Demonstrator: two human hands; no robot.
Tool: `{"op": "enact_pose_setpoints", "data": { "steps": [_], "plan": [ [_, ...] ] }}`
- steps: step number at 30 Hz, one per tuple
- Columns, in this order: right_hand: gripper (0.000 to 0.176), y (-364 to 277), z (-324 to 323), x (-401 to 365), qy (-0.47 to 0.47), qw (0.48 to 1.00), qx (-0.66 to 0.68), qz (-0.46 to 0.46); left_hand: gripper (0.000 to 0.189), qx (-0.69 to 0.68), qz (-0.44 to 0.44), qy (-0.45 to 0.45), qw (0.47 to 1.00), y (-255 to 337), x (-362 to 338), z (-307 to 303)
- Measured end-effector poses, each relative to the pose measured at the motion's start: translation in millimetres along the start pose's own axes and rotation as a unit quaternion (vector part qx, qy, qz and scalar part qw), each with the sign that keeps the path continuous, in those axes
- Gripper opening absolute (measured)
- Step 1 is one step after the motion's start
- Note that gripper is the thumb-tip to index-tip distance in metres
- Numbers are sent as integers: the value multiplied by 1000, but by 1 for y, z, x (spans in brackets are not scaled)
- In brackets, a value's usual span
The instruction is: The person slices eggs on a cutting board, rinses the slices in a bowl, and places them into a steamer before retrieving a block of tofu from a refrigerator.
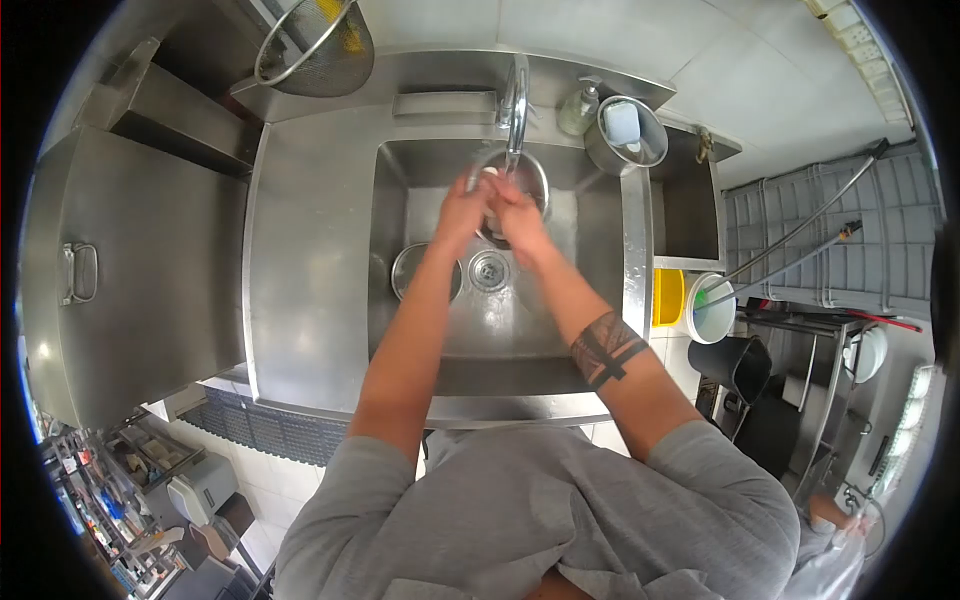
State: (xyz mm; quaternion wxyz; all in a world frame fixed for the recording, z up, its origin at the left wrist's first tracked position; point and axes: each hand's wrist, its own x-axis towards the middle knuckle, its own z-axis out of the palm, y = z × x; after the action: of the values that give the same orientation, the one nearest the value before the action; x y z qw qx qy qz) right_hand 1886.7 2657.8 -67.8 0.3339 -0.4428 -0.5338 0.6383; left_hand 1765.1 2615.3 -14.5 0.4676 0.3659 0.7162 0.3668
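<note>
Wearing a grey shirt (530, 505), nearest the camera, just before the sink (430, 345). Holding left hand (461, 210) and right hand (515, 212) together under the tap (519, 95), over a bowl (542, 183) inside the sink, with fingers by a small pale thing (491, 171); too blurred to tell whether gripping it. With a pan (401, 272) inside the sink, left of the drain (489, 271). With a bottle (578, 112) and pot (640, 155) at the sink's far right corner.
</note>
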Motion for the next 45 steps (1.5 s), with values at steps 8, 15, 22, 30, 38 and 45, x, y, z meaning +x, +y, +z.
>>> {"op": "enact_pose_setpoints", "data": {
  "steps": [8, 15, 22, 30, 38, 45],
  "plan": [
    [25, -77, -44, 25, -17, 1000, -22, 8, 53, -503, -85, -19, 860, -68, 22, 16],
    [20, -92, -49, 16, -1, 999, -42, -1, 54, -512, -62, -22, 856, -50, 18, 17],
    [30, -69, -58, 7, 19, 976, -216, -6, 55, -458, -65, -5, 887, -35, 10, 16],
    [60, 4, -25, -15, 5, 914, -377, -149, 66, -161, 43, 66, 984, -6, -1, 33],
    [49, -5, 19, -41, 5, 948, 270, 168, 62, 391, 48, 63, 917, 72, -55, 42],
    [47, 42, 22, -24, 2, 958, 221, 184, 57, 432, 39, 41, 900, 36, -30, 37]
  ]
}}
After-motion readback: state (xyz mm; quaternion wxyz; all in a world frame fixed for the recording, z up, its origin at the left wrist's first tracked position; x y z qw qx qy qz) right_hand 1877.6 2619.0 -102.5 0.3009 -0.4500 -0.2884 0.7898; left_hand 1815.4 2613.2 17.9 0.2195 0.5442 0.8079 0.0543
